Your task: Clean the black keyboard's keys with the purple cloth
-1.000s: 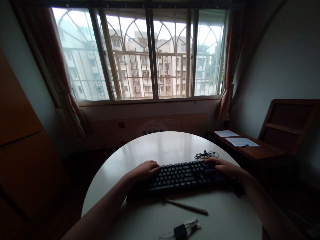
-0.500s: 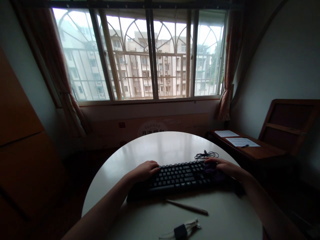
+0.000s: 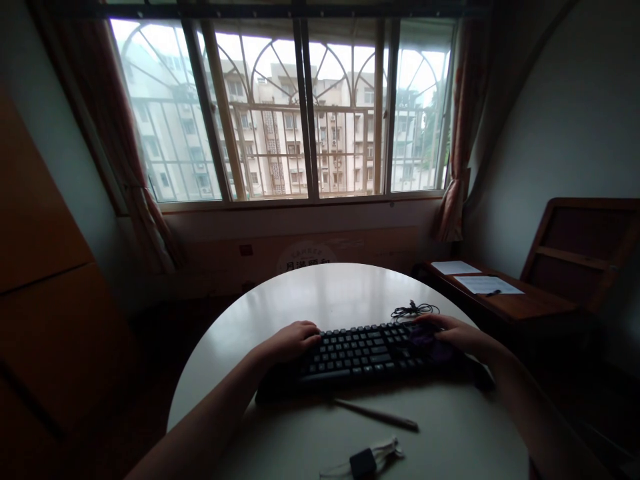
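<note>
Keyboard [image 3: 350, 357]: black, blocky-keyed
Cloth [image 3: 429, 343]: purple, crumpled
Left hand [image 3: 293, 341]: my fingers half-curled on Keyboard
Right hand [image 3: 455, 333]: fingers bent over Cloth; both grips unclear

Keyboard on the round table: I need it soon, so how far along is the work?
Seemingly done: the black cable lies coiled beyond the keyboard. In hand: the right hand holds a purple cloth on the keyboard's right end; the left hand rests at its left end. Remaining: lifting the cloth away, probably; which keys are wiped can't be told.
</note>
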Demonstrator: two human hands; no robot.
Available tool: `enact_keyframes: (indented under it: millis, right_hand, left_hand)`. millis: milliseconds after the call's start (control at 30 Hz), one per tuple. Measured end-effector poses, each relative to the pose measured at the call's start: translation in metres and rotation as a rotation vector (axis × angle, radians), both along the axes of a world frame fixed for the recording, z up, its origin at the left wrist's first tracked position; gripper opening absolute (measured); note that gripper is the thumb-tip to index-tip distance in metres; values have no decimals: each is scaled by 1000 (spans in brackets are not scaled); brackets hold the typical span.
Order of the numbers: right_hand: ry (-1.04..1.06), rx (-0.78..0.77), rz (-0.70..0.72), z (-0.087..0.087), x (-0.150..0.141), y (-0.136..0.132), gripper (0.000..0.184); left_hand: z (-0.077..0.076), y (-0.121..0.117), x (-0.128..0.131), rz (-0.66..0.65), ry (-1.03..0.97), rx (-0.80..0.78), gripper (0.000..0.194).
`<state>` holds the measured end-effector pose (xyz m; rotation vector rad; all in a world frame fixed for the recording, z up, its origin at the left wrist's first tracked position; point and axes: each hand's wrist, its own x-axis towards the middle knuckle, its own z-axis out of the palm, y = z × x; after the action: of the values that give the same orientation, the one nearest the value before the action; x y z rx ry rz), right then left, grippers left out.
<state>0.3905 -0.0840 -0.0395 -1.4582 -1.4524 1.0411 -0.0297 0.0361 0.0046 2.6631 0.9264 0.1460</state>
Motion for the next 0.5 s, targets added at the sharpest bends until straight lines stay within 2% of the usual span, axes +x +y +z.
enact_keyframes:
  millis: [133, 500]
  right_hand:
    - [45, -39, -51, -3, 4, 2, 55]
    - [17, -85, 30, -4, 12, -1, 68]
  left_hand:
    - [-1, 1, 0, 0, -3, 4, 36]
    - [-2, 1, -1, 3, -4, 1, 36]
